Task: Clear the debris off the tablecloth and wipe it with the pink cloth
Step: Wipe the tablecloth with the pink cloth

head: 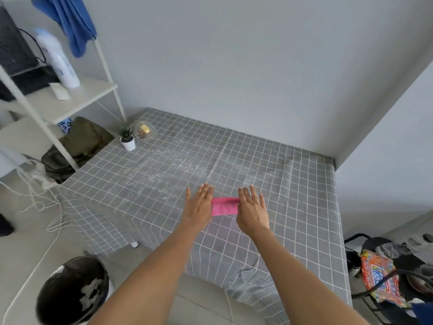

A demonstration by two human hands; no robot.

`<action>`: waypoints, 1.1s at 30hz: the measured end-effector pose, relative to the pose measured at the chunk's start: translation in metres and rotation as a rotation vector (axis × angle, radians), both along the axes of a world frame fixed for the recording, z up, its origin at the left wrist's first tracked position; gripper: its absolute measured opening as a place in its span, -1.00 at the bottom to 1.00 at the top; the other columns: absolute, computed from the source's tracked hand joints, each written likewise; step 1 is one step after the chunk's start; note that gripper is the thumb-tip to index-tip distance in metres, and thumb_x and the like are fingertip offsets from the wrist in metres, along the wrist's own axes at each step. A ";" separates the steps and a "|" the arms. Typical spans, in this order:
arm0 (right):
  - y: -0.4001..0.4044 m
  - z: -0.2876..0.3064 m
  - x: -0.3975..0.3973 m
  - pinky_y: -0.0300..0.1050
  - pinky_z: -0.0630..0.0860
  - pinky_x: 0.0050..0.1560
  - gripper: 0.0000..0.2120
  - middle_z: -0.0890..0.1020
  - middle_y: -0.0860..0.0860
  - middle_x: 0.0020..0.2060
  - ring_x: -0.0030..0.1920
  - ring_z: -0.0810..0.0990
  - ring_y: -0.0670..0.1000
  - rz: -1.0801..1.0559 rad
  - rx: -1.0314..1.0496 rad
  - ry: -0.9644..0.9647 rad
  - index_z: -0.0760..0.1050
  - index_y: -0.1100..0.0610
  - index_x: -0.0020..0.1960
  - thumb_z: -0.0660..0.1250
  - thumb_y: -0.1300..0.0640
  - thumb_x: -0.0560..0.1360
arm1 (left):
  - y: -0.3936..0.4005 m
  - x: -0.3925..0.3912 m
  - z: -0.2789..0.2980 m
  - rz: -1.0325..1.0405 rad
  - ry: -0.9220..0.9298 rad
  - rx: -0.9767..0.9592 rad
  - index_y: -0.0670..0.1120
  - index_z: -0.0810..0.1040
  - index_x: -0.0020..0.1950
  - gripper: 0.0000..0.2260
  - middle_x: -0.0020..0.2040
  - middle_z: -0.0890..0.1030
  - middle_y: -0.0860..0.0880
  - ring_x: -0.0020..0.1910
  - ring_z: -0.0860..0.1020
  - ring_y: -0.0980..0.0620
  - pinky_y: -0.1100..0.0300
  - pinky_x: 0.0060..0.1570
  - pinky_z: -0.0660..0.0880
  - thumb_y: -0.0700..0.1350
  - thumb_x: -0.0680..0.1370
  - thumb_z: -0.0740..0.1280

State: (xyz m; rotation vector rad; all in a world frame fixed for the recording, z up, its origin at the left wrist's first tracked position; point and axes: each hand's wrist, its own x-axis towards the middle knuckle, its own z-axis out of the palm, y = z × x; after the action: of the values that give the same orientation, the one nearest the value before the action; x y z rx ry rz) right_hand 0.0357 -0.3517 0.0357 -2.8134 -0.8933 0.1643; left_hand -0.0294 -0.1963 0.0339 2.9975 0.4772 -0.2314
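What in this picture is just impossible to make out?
Head view, the only one:
- Pink cloth: its ends lie under the left hand and right hand.
- Contents of the glass bowl: too small.
- White bottle label: blurred.
- Bin: cut off by the forearm.

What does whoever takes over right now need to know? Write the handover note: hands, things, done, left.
Left hand: flat, fingers straight, pressing on the left end of the pink cloth.
Right hand: flat, fingers straight, on the cloth's right end.
Pink cloth: folded into a small pad, lying on the grey checked tablecloth near its front middle.
Debris: pale crumbs scattered over the tablecloth just beyond the hands, towards the small potted plant.
Done: cloth is on the table, both hands on it.
Left: crumbs not yet cleared; wiping of the tablecloth is not visibly done.
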 end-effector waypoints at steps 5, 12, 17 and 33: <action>0.067 0.002 -0.008 0.09 -0.25 0.50 -0.41 0.00 0.07 0.56 0.55 -0.23 0.09 0.087 0.020 0.010 -0.10 0.17 0.57 0.05 0.23 0.60 | 0.064 -0.017 0.004 0.087 0.025 0.019 -0.11 -0.10 0.56 -0.45 0.58 -0.06 -0.06 0.55 -0.07 0.00 -0.20 0.46 -0.13 -0.06 0.65 0.09; 0.152 -0.007 -0.009 0.09 -0.23 0.50 -0.37 0.06 0.05 0.56 0.55 -0.21 0.09 0.140 -0.010 0.045 -0.08 0.17 0.57 0.09 0.29 0.56 | 0.148 -0.025 -0.007 0.129 0.072 0.013 -0.10 -0.04 0.56 -0.50 0.58 -0.02 -0.07 0.55 -0.03 -0.01 -0.22 0.46 -0.09 -0.06 0.66 0.03; 0.211 -0.009 0.005 0.10 -0.16 0.53 -0.36 0.10 0.04 0.55 0.55 -0.18 0.09 0.061 -0.021 0.076 -0.06 0.17 0.57 0.09 0.31 0.55 | 0.211 -0.003 -0.004 0.065 0.065 -0.002 -0.08 0.02 0.56 -0.52 0.57 0.03 -0.06 0.55 -0.01 0.00 -0.23 0.44 -0.11 -0.07 0.66 0.05; 0.323 -0.060 -0.034 0.05 -0.19 0.53 -0.39 0.03 0.08 0.56 0.55 -0.20 0.09 -0.058 -0.078 0.153 -0.08 0.20 0.57 0.06 0.32 0.57 | 0.344 -0.011 -0.050 -0.187 0.151 0.011 -0.10 -0.18 0.55 -0.43 0.57 -0.12 -0.04 0.55 -0.12 0.03 -0.20 0.45 -0.22 -0.15 0.64 0.08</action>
State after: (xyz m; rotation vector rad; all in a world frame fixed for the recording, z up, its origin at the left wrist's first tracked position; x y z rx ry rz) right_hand 0.0013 -0.0288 -0.0246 -2.8471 -0.7873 0.4086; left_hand -0.0407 0.1481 -0.0159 3.0496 0.2094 -0.4734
